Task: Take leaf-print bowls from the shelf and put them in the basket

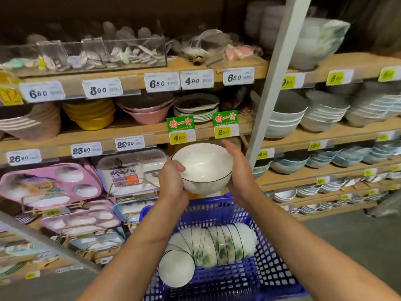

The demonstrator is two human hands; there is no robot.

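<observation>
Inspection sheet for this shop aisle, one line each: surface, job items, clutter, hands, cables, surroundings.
Surface: wooden shelves with price tags.
Job's things: white bowl held above the blue basket; row of leaf-print bowls lies on its side inside it.
Clutter: pink trays, yellow bowls, both shelved.
Hands: left hand grips the bowl, thumb over its rim; right hand presses its other side, fingers fairly straight.
Cables: nothing seen.
Surroundings: grey floor, white post.
</observation>
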